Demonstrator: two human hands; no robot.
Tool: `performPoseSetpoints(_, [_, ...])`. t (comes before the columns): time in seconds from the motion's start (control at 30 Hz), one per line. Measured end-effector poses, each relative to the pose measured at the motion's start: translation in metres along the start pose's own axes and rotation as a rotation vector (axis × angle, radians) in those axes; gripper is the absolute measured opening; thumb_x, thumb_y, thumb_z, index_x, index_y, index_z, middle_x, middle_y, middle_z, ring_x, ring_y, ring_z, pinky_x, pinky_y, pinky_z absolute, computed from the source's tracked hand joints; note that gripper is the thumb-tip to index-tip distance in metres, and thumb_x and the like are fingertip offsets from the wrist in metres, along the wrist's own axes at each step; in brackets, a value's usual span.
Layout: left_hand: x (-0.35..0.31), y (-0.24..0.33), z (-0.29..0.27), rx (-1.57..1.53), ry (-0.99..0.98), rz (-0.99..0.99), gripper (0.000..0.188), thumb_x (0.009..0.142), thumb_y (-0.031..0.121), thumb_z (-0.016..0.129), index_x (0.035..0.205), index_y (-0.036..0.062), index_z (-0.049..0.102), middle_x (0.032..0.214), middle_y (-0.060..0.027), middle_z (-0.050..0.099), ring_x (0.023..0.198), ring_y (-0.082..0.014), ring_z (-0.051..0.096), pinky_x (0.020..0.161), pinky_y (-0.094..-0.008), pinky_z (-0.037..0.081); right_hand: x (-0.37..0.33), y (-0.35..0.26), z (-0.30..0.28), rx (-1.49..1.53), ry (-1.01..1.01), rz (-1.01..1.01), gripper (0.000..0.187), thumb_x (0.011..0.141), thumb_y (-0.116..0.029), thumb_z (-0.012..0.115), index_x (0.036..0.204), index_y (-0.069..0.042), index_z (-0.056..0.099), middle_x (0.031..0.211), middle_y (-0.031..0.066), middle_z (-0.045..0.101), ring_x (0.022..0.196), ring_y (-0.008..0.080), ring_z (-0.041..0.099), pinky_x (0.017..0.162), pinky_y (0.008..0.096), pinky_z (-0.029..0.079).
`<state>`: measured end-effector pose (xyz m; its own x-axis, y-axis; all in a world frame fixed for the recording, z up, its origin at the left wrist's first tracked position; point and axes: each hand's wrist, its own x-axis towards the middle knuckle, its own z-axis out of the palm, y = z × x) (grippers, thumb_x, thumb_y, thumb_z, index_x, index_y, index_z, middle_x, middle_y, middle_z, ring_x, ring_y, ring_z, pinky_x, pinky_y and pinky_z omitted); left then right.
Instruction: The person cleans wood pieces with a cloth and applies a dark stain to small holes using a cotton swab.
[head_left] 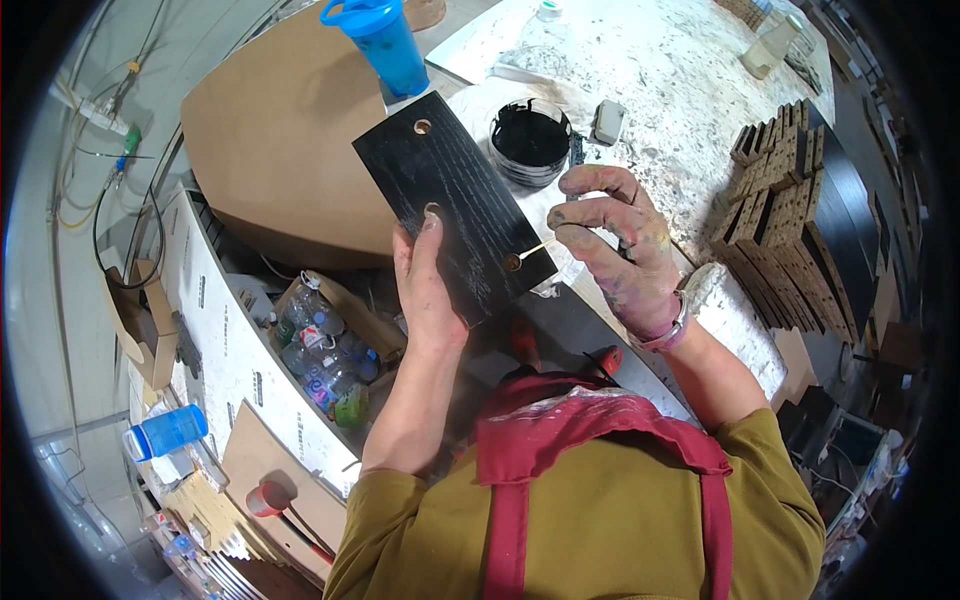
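My left hand (428, 280) grips a black wood-grained panel (455, 200) by its left edge, with the thumb on its face near the middle hole. The panel is tilted and has several round holes along its length. Between the fingertips of my paint-stained right hand (620, 240) is a thin pale stick (540, 245). Its far end touches the hole near the panel's lower right corner. Just beyond the panel stands a round clear tub (532, 143) of black paint, its inner wall smeared black.
A paint-spotted white table (660, 80) bears a small grey block (608, 122) and a bottle (770, 50). A blue shaker bottle (385, 50) stands beyond the panel. Stacked dark panels (800, 215) rise at the right. Plastic bottles (325, 345) fill a box at the left.
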<state>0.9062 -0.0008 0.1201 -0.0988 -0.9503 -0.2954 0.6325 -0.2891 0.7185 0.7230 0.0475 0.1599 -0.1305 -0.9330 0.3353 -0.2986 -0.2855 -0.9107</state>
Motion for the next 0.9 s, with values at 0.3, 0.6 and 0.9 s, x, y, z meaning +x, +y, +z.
performPoseSetpoints(0.3, [0.0, 0.001, -0.001, 0.019, 0.033, 0.032, 0.035, 0.093, 0.016, 0.052, 0.126, 0.0086, 0.047, 0.111, -0.0069, 0.061, 0.096, -0.0208, 0.063, 0.081, -0.0363, 0.055, 0.0, 0.015, -0.02, 0.561, 0.195, 0.231, 0.011, 0.083, -0.007, 0.064, 0.09, 0.0, 0.067, 0.107, 0.0079, 0.058, 0.089, 0.0132, 0.055, 0.081, 0.0268, 0.044])
performPoseSetpoints(0.6, [-0.003, 0.001, 0.004, 0.048, 0.029, 0.014, 0.034, 0.093, 0.016, 0.052, 0.125, 0.0095, 0.048, 0.11, -0.0062, 0.061, 0.096, -0.0203, 0.064, 0.081, -0.0366, 0.055, -0.009, 0.018, -0.008, 0.499, 0.123, 0.247, 0.013, 0.081, -0.008, 0.066, 0.092, -0.001, 0.069, 0.107, 0.0065, 0.054, 0.093, 0.0128, 0.054, 0.084, 0.0257, 0.043])
performPoseSetpoints(0.9, [-0.004, -0.001, 0.002, -0.003, -0.042, -0.007, 0.031, 0.094, 0.013, 0.051, 0.124, 0.009, 0.048, 0.112, -0.0062, 0.06, 0.099, -0.0187, 0.061, 0.085, -0.0345, 0.052, -0.012, 0.025, -0.002, 0.378, 0.043, 0.141, 0.016, 0.08, -0.01, 0.066, 0.093, -0.001, 0.068, 0.105, 0.0091, 0.055, 0.1, 0.0152, 0.051, 0.077, 0.0259, 0.045])
